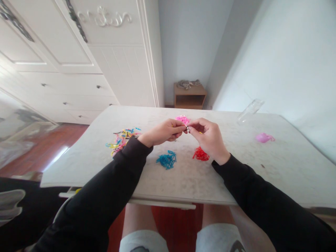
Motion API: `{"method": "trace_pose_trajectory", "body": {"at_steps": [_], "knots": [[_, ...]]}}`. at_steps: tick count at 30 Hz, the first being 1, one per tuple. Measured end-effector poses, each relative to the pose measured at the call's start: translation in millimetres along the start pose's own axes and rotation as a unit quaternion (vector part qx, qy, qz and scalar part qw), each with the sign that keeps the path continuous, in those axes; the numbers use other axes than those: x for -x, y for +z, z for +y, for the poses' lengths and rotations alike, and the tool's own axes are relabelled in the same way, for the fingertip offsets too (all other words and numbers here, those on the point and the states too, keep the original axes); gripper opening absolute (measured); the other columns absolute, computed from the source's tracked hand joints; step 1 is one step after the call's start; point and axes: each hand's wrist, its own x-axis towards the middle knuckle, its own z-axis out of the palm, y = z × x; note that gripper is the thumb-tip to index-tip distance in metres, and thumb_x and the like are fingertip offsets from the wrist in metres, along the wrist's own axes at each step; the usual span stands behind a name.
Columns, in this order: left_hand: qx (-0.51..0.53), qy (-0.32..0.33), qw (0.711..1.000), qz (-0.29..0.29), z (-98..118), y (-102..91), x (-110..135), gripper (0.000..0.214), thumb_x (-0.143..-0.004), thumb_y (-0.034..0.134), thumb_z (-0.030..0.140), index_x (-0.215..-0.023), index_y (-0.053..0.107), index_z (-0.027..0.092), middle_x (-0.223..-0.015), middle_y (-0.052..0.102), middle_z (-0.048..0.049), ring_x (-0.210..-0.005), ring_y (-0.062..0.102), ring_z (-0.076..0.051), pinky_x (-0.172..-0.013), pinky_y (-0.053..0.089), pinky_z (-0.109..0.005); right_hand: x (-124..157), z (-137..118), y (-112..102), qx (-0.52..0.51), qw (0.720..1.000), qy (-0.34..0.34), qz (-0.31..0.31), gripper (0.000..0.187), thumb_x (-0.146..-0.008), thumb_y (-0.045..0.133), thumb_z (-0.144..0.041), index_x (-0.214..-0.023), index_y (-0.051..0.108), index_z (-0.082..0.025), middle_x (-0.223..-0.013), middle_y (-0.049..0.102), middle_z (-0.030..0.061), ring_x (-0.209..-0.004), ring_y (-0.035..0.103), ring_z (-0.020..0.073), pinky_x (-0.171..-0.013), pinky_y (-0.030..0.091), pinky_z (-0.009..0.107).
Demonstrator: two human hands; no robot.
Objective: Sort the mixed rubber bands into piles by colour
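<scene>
Above the middle of the table [183, 182], my left hand [168, 131] and my right hand [208, 134] meet fingertip to fingertip. Between them they pinch a small black band [187, 128], mostly hidden by the fingers. Just behind the hands is a pile of pink bands [182, 120]. A pile of red bands [201, 154] lies under my right hand, and a pile of blue bands [167, 160] in front of my left. Beside my left wrist is a mixed heap of yellow, pink, blue and black bands [121, 140], partly covered by the sleeve.
A clear glass or plastic cylinder [249, 111] is at the back right of the table. Nearer on that side lies a crumpled purple-pink item [265, 137]. A white cabinet [126, 70] and a small wooden stand [190, 94] are beyond the table.
</scene>
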Motion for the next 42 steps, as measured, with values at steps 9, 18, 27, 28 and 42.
{"method": "trace_pose_trajectory", "body": {"at_steps": [9, 18, 27, 28, 42], "knots": [[-0.38, -0.022, 0.921, 0.083, 14, -57.4, 18, 0.028, -0.088, 0.059, 0.032, -0.066, 0.061, 0.015, -0.054, 0.051, 0.002, -0.048, 0.04, -0.008, -0.051, 0.028, -0.024, 1, 1, 1, -0.007, 1.0, 0.006, 0.004, 0.009, -0.085, 0.072, -0.027, -0.085, 0.069, -0.019, -0.081, 0.071, 0.0026, -0.075, 0.067, 0.0172, -0.072, 0.054, 0.033], [-0.403, -0.109, 0.908, 0.044, 17, -61.9, 27, 0.03, -0.085, 0.056, 0.034, -0.063, 0.065, 0.016, -0.05, 0.046, 0.0023, -0.044, 0.034, -0.009, -0.048, 0.026, -0.026, 2, -4, 2, 0.02, 1.0, 0.004, -0.014, 0.01, -0.086, 0.065, -0.024, -0.078, 0.065, -0.02, -0.076, 0.068, 0.002, -0.073, 0.065, 0.0178, -0.071, 0.052, 0.033], [-0.244, -0.052, 0.967, 0.047, 20, -59.1, 28, 0.021, -0.089, 0.06, 0.027, -0.084, 0.074, 0.012, -0.054, 0.044, 0.0033, -0.045, 0.03, -0.007, -0.045, 0.023, -0.022, 3, -4, 3, 0.026, 0.999, 0.01, -0.024, 0.013, -0.089, 0.063, -0.027, -0.078, 0.066, -0.019, -0.076, 0.067, 0.0021, -0.073, 0.065, 0.0178, -0.07, 0.051, 0.033], [-0.191, -0.041, 0.98, 0.024, 18, -54.7, 27, 0.023, -0.091, 0.06, 0.029, -0.087, 0.075, 0.012, -0.055, 0.043, 0.0037, -0.045, 0.028, -0.006, -0.044, 0.023, -0.022, 3, -4, 4, 0.027, 0.999, 0.01, -0.024, 0.013, -0.089, 0.063, -0.027, -0.079, 0.067, -0.019, -0.076, 0.067, 0.0022, -0.073, 0.065, 0.0178, -0.07, 0.051, 0.033], [0.083, -0.048, 0.982, -0.162, 2, -16.0, 13, 0.046, -0.093, 0.068, 0.049, -0.066, 0.052, 0.015, -0.057, 0.035, 0.0048, -0.045, 0.023, -0.003, -0.038, 0.018, -0.016, 4, -3, 6, 0.014, 0.997, -0.037, -0.072, 0.016, -0.087, 0.076, -0.036, -0.094, 0.079, -0.022, -0.093, 0.072, 0.0052, -0.083, 0.069, 0.0186, -0.074, 0.058, 0.034]]}}
